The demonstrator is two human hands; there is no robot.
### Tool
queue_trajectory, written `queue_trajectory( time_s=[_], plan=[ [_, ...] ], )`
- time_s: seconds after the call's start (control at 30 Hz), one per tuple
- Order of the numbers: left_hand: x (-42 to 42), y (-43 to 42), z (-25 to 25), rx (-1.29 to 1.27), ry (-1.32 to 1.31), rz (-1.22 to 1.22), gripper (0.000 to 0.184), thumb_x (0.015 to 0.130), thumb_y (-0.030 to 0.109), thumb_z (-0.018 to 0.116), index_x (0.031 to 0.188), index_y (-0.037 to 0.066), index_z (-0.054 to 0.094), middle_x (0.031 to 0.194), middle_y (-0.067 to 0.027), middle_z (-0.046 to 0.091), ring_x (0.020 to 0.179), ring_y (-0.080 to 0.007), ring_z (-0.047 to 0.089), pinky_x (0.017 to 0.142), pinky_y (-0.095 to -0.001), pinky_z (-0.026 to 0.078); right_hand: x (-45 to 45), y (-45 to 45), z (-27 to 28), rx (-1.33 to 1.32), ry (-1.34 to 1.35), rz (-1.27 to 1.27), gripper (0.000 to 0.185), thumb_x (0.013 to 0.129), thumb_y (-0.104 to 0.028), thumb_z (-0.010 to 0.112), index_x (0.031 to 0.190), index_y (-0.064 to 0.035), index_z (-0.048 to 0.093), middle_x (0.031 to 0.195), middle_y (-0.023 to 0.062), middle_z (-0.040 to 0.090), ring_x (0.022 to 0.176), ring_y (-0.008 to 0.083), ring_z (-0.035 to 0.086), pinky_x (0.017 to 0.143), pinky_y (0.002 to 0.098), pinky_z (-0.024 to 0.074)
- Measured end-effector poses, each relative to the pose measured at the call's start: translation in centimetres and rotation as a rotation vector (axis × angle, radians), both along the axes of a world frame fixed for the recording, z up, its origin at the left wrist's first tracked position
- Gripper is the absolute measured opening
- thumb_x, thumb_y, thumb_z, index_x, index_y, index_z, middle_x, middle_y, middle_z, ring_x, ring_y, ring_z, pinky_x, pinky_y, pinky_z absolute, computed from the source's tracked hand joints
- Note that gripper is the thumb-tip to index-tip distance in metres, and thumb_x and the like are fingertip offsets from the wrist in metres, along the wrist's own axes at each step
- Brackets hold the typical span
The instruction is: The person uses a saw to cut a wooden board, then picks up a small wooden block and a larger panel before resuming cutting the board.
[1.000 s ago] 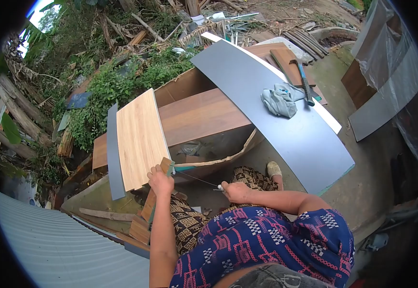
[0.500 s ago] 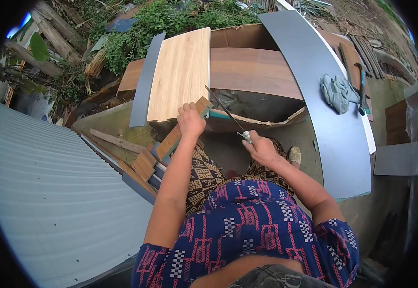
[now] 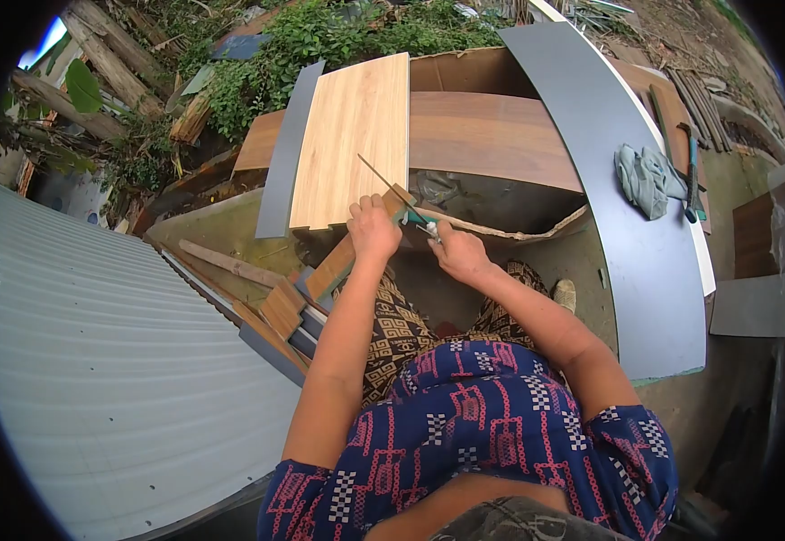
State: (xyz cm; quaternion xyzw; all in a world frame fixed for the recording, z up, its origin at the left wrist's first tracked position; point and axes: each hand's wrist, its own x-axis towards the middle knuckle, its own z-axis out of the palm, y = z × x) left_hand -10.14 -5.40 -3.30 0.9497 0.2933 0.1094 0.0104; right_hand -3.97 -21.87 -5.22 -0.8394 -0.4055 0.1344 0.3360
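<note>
My left hand [image 3: 374, 229] is closed on a narrow brown wooden strip [image 3: 330, 267], close to its upper end. The strip slants down to the left, beside the lower edge of a light wood panel [image 3: 354, 144]. In my right hand [image 3: 460, 252] is the white handle of a thin, long-bladed tool [image 3: 377, 171], which looks like a saw. Its blade crosses the strip's end just right of my left hand and points up and left over the light panel. Green edging shows at the strip's end.
A long grey panel [image 3: 631, 216] lies on the right, bearing a grey-blue cloth [image 3: 648, 182] and a hammer [image 3: 691, 171]. Behind the light panel is a brown board [image 3: 492, 135] over an open cardboard box [image 3: 474, 70]. Corrugated sheet metal [image 3: 113, 361] fills the lower left.
The view has turned left and down. My right hand has moved closer to my left, bringing the blade across the strip's end. My left hand still holds the strip.
</note>
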Motion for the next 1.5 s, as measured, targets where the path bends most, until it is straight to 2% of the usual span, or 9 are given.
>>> queue_trajectory(
  time_s=[0.23,0.47,0.77,0.83,0.9,0.93,1.07,1.37,1.5],
  plan=[
    [-0.1,-0.2,0.4,-0.021,-0.014,-0.008,0.03,0.067,0.005,0.06,0.096,0.001,0.053,0.099,-0.0134,0.051,0.096,-0.033,0.05,0.076,-0.045,0.046,-0.4,-1.4,0.6,-0.064,-0.003,0.018,0.023,0.086,-0.02,0.052,0.093,-0.0003,0.042,0.07,0.0231,0.061,0.07,0.041,0.061,0.062,0.0517,0.0472],
    [-0.1,0.3,0.0,-0.024,-0.003,-0.013,0.037,0.065,0.009,0.066,0.098,0.004,0.052,0.098,-0.0126,0.051,0.097,-0.0332,0.05,0.075,-0.0441,0.047,-2.8,-8.0,-1.6,-0.086,-0.016,0.005,0.021,0.084,-0.017,0.053,0.092,-0.0021,0.039,0.068,0.0217,0.061,0.066,0.0418,0.061,0.058,0.0518,0.0471],
    [-0.1,0.3,0.2,-0.084,-0.007,-0.015,0.032,0.068,0.007,0.061,0.098,0.002,0.053,0.101,-0.0114,0.052,0.097,-0.0323,0.049,0.076,-0.0462,0.045,1.0,3.8,2.3,-0.008,-0.078,0.001,0.018,0.082,-0.014,0.052,0.089,0.0009,0.044,0.074,0.0246,0.061,0.074,0.0415,0.061,0.066,0.0505,0.0475],
    [-0.1,0.2,0.0,-0.05,-0.018,-0.012,0.033,0.067,0.008,0.063,0.098,0.003,0.053,0.1,-0.0116,0.052,0.096,-0.0319,0.05,0.075,-0.045,0.046,0.6,2.6,1.0,0.074,-0.111,0.001,0.018,0.082,-0.015,0.051,0.09,0.0005,0.044,0.073,0.0243,0.061,0.072,0.0416,0.061,0.064,0.0507,0.0475],
    [-0.2,0.2,0.1,-0.03,-0.047,-0.007,0.034,0.064,0.007,0.064,0.096,0.003,0.053,0.097,-0.0121,0.053,0.093,-0.0324,0.051,0.073,-0.0438,0.047,-0.1,0.0,0.0,-0.007,-0.102,-0.005,0.019,0.085,-0.017,0.051,0.09,-0.0007,0.043,0.066,0.0235,0.06,0.065,0.0422,0.06,0.059,0.0517,0.0468],
    [-0.2,0.2,0.4,-0.067,-0.012,-0.009,0.032,0.068,0.009,0.062,0.098,0.002,0.053,0.1,-0.0118,0.052,0.096,-0.0316,0.05,0.076,-0.0447,0.045,-0.7,-1.9,-0.2,-0.057,-0.091,-0.001,0.02,0.085,-0.018,0.052,0.09,-0.0012,0.042,0.065,0.0233,0.06,0.063,0.0424,0.06,0.058,0.052,0.0465],
    [-0.3,0.2,0.2,-0.049,-0.072,-0.021,0.029,0.068,0.008,0.061,0.095,0.0,0.055,0.097,-0.012,0.052,0.093,-0.0319,0.05,0.075,-0.045,0.045,-2.8,-8.2,-1.9,-0.135,-0.003,-0.006,0.026,0.086,-0.022,0.055,0.093,-0.0029,0.039,0.067,0.0247,0.059,0.065,0.0449,0.058,0.057,0.0533,0.0445],
    [-0.3,0.3,-0.1,-0.074,-0.076,-0.007,0.032,0.067,0.007,0.059,0.098,-0.001,0.056,0.099,-0.0121,0.052,0.095,-0.032,0.049,0.076,-0.0455,0.044,1.0,2.5,0.6,-0.033,-0.115,0.023,0.025,0.087,-0.023,0.053,0.093,-0.0012,0.042,0.07,0.0261,0.06,0.07,0.0452,0.059,0.062,0.054,0.045],
    [-0.3,0.2,-0.2,-0.073,-0.088,-0.001,0.032,0.066,0.007,0.06,0.097,0.0,0.056,0.099,-0.0121,0.052,0.096,-0.032,0.049,0.075,-0.0448,0.045,0.5,2.1,1.0,-0.047,-0.117,0.012,0.025,0.087,-0.022,0.054,0.093,-0.0014,0.042,0.071,0.0254,0.06,0.07,0.0444,0.059,0.062,0.0537,0.0452]
  ],
)
